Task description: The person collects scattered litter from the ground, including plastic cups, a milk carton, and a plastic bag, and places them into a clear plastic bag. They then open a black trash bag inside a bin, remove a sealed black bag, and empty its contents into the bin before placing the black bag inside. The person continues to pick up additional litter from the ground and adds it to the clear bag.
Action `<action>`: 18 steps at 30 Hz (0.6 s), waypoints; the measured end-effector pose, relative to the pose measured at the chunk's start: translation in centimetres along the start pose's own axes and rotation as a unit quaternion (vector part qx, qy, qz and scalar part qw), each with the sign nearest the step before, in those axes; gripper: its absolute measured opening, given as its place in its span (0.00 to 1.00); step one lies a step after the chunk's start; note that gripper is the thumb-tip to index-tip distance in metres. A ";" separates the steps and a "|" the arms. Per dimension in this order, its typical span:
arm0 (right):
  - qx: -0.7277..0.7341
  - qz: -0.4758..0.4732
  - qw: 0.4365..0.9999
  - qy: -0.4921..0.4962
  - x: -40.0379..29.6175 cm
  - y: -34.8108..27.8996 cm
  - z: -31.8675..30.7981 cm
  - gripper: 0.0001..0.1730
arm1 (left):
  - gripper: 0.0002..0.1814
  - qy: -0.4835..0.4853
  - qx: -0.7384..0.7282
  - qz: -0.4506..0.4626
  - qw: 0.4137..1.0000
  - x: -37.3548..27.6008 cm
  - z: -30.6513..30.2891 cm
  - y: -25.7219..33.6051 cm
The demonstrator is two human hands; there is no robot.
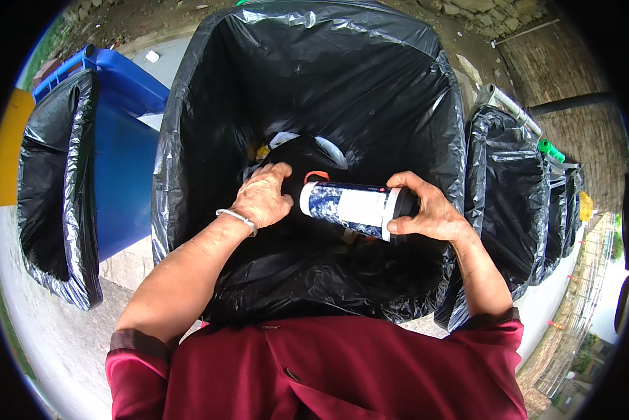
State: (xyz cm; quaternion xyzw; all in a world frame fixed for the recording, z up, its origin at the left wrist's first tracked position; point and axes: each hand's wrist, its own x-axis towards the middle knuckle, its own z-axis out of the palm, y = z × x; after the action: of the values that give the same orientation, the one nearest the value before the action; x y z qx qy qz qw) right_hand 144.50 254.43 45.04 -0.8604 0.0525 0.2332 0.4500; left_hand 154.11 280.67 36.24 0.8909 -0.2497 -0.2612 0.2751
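A cylindrical container [354, 207] with a dark blue and white patterned side, a white label patch and a black cap lies sideways in the grip of my right hand [427, 207]. The thumb and fingers close around its capped end. It hangs over the mouth of a large bin lined with a black plastic bag [314, 68]. To its left, my left hand [264, 194] reaches into the same bin, fingers slightly curled, with nothing visible in it. A silver bangle [238, 218] circles that wrist. Below the hands lies a dark bag [304, 152] with whitish pieces and an orange-red item [316, 176].
On the left stands a blue wheeled bin [123, 173] beside another black bin liner [57, 184]. More bins with black liners [511, 199] line the right side, with a metal rail [511, 107] above them. A stone wall [495, 16] runs behind.
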 end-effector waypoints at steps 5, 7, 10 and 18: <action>0.096 -0.031 0.995 -0.017 1.7 0.6 1.3 0.33 | 0.44 0.118 0.022 0.304 0.945 -2.0 -0.7 3.9; 0.125 -0.044 0.991 -0.034 2.3 -0.7 2.2 0.33 | 0.50 0.115 0.049 0.313 0.941 -2.3 -0.6 4.8; 0.090 -0.070 0.993 -0.029 2.8 -2.3 3.2 0.40 | 0.47 0.071 0.064 0.282 0.955 -2.4 -0.7 4.3; -0.050 -0.104 0.992 -0.053 3.5 -3.8 3.2 0.42 | 0.42 0.060 -0.001 0.261 0.964 -2.1 -1.5 3.4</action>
State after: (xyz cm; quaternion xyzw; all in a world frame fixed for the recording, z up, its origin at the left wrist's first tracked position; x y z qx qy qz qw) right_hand 147.61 259.63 44.80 -0.8693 -0.0730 0.2325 0.4301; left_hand 152.43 280.01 40.15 0.8086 -0.4561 -0.1271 0.3494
